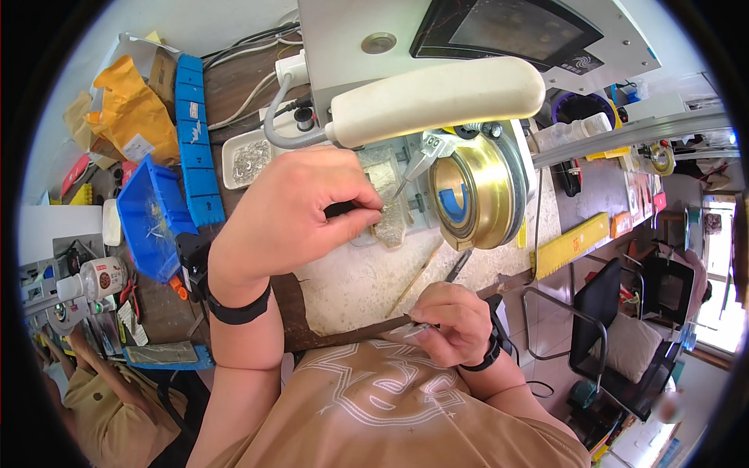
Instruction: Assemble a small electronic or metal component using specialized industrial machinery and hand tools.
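My left hand (292, 210) reaches over the worktop with thumb and forefinger pinched together. Whatever sits between those fingertips is too small to make out. Just beyond them lies a worn, pale block (390, 222), beside the pointed metal tip (402, 184) of a machine. Lower down, near the bench's front edge, my right hand (454, 321) is closed around a small silvery metal piece (407, 330), partly hidden by the fingers. A thin wooden stick (413, 278) and a dark slim tool (459, 267) rest on the worktop between the hands.
A white padded arm (437, 101) and a brass ring (464, 191) on the machine stand over the worktop. Small metal pieces fill a white tray (246, 158). Leftward are a blue bin (153, 222) and a white bottle (97, 278). Another person's arm (97, 359) shows lower left.
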Motion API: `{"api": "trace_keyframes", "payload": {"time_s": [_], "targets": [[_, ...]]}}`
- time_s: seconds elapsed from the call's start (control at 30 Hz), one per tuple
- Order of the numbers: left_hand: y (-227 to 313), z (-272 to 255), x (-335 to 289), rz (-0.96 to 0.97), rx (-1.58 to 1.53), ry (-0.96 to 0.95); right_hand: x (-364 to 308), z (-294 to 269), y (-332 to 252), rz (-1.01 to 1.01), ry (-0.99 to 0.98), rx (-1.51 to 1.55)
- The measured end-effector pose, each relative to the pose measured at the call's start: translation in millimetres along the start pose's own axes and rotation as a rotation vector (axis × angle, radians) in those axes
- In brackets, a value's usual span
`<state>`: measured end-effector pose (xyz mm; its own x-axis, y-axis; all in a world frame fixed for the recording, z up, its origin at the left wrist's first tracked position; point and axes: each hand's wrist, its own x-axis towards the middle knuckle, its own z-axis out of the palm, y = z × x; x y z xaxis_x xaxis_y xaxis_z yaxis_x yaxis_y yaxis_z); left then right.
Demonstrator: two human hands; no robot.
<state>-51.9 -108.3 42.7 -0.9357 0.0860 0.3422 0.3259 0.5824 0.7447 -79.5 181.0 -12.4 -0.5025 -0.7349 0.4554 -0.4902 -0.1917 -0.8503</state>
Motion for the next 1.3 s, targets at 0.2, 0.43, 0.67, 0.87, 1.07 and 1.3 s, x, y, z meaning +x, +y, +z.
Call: {"api": "trace_keyframes", "payload": {"time_s": [0.2, 0.43, 0.67, 0.87, 1.07, 1.3], "targets": [[-1.5, 0.7, 0.9, 0.000, -0.031, -0.008, 3.2, 0.6, 0.4, 0.006, -0.002, -0.033], [0.0, -3.4, -1.5, -0.014, -0.021, -0.019, 1.9, 0.2, -8.1, 0.002, 0.011, -0.035], [5.3, -8.3, -6.9, -0.032, 0.051, -0.004, -15.8, -4.5, -17.6, -0.021, 0.046, -0.081], [12.6, 0.1, -15.1, -0.034, 0.102, 0.033, -32.3, -17.0, -20.9, 0.125, 0.260, -0.197], [20.2, 10.8, -25.5, -0.143, 0.120, 0.113, -58.2, -34.7, -2.2, 0.337, 0.478, -0.137], [19.7, 23.8, -34.8, -0.173, 0.160, 0.229, -69.7, -33.7, 3.1, 0.363, 0.485, -0.096]]}}
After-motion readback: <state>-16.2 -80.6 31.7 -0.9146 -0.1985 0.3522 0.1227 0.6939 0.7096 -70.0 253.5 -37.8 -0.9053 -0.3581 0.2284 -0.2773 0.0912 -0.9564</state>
